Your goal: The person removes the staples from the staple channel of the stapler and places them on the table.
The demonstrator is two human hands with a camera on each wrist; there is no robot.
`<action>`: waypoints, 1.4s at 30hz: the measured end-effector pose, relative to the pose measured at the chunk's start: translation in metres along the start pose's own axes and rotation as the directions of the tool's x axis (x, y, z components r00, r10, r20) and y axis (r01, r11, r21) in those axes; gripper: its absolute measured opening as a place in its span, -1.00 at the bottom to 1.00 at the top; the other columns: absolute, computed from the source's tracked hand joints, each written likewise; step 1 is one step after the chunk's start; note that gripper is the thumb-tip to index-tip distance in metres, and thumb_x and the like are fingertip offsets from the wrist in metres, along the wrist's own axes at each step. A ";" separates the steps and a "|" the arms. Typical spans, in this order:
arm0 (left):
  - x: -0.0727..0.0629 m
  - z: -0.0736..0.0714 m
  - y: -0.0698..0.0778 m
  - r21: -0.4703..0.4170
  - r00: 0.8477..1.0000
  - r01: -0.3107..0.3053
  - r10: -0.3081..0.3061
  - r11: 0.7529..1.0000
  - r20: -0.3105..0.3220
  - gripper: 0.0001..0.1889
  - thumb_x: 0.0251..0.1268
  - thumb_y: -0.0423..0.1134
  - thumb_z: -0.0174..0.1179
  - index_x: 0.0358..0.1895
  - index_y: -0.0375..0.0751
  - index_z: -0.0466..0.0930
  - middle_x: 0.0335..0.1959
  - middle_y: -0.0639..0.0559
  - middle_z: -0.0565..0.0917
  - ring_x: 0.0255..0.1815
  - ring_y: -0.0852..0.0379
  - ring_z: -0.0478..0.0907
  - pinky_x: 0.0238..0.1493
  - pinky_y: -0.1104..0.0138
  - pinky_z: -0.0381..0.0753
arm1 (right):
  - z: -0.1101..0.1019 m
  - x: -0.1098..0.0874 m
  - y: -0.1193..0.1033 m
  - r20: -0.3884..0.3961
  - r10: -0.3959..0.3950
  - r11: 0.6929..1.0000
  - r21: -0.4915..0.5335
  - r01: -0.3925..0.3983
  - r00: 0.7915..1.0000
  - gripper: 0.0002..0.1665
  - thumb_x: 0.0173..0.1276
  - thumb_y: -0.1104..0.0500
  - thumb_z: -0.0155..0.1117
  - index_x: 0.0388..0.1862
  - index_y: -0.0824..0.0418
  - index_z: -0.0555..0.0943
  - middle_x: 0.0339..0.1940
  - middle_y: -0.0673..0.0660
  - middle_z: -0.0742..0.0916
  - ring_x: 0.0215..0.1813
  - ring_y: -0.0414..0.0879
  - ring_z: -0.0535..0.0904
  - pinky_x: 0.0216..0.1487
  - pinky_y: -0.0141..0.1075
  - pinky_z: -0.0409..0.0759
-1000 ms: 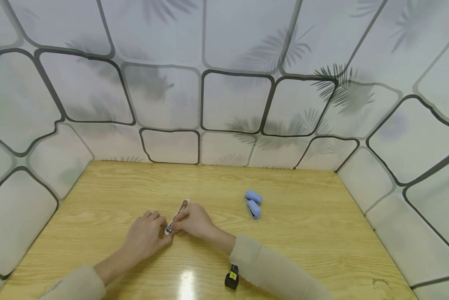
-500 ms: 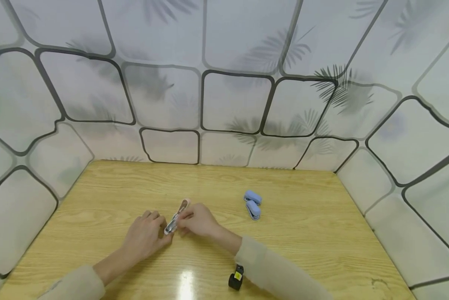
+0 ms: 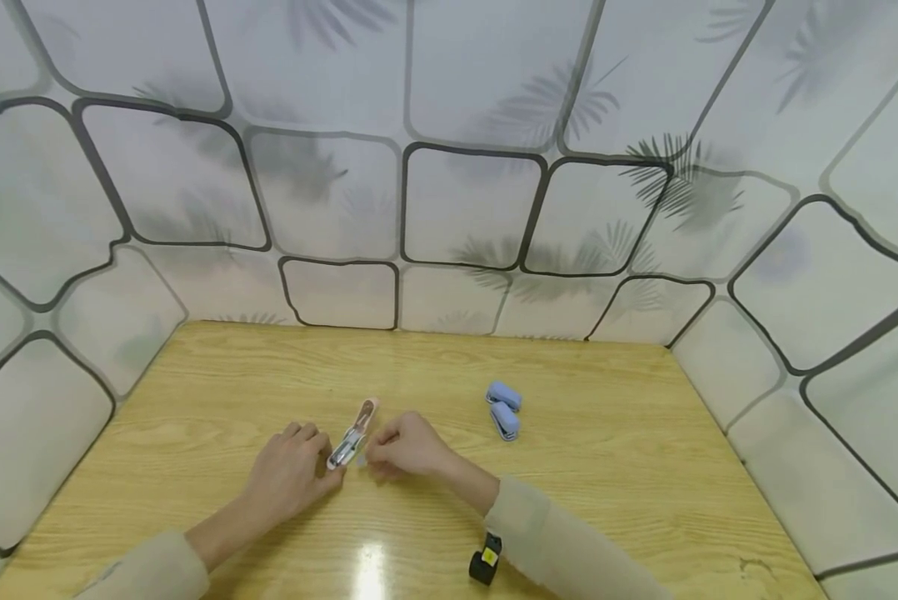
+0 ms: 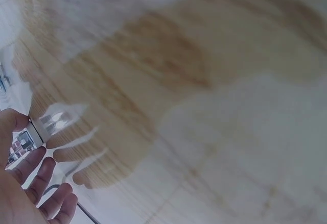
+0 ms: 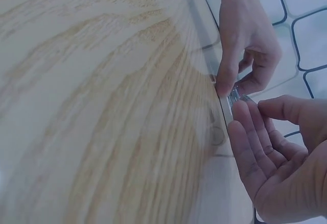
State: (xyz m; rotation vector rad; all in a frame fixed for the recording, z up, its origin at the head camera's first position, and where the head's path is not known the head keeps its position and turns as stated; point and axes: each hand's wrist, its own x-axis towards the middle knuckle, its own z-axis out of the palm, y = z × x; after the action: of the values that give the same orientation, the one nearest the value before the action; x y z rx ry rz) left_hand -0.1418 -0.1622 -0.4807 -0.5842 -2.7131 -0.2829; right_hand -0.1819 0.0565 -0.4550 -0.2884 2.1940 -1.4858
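Observation:
An unfolded mini stapler (image 3: 353, 437), pale pink with a bright metal channel, lies slantwise on the table. My left hand (image 3: 287, 473) rests at its near end. In the left wrist view, the thumb and forefinger pinch the end of the stapler (image 4: 24, 143), the other fingers loosely bent. Just to the right, my right hand (image 3: 409, 446) is apart from the stapler. Its thumb and forefinger meet at a small pale greyish piece (image 3: 362, 460), too small to identify. In the right wrist view, my right hand (image 5: 286, 168) has its other fingers bent beside the pinch.
Two blue mini staplers (image 3: 505, 408) lie against each other to the right. A small black device (image 3: 486, 560) hangs by my right sleeve. The wood-grain table (image 3: 606, 467) meets patterned wall cloth (image 3: 464, 208) at the back and sides.
My right hand has drawn back to the right from the stapler, a small pale piece now showing at its fingertips. More of the metal channel is exposed. My left hand has stayed in place.

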 end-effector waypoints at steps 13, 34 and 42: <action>0.000 0.000 0.000 0.000 1.000 0.015 -0.015 1.000 0.001 -0.72 0.00 -0.04 0.54 -0.41 -0.10 0.68 -0.42 0.08 0.63 -0.36 0.13 0.51 -0.31 0.28 0.60 | 0.014 -0.002 0.005 0.039 0.050 0.999 -0.001 -0.050 0.998 -0.86 0.36 0.27 0.46 -0.39 0.30 0.80 -0.50 0.20 0.84 -0.59 -0.19 0.70 -0.55 -0.39 0.69; -0.001 -0.002 -0.009 -0.009 0.999 0.027 -0.027 1.000 0.019 -0.75 0.04 -0.05 0.53 -0.39 -0.11 0.70 -0.38 0.03 0.68 -0.33 0.08 0.57 -0.30 0.23 0.65 | 0.018 0.003 0.012 0.041 0.075 0.996 0.050 -0.077 0.996 -0.92 0.36 0.27 0.47 -0.30 0.30 0.78 -0.51 0.15 0.82 -0.61 -0.20 0.67 -0.55 -0.38 0.70; -0.001 -0.001 -0.010 -0.012 0.999 0.030 -0.030 0.999 0.021 -0.73 0.04 -0.03 0.55 -0.38 -0.11 0.70 -0.37 0.03 0.69 -0.33 0.09 0.56 -0.29 0.24 0.65 | -0.004 -0.003 0.010 0.050 -0.065 0.998 -0.016 0.066 0.997 -0.88 0.37 0.21 0.49 -0.18 0.25 0.78 -0.36 0.09 0.81 -0.46 -0.19 0.70 -0.43 -0.38 0.71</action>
State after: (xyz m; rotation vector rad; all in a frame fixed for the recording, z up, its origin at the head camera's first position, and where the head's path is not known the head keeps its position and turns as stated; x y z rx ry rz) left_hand -0.1451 -0.1720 -0.4814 -0.5536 -2.7441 -0.3032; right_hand -0.1807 0.0651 -0.4620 -0.4025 2.1788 -1.4784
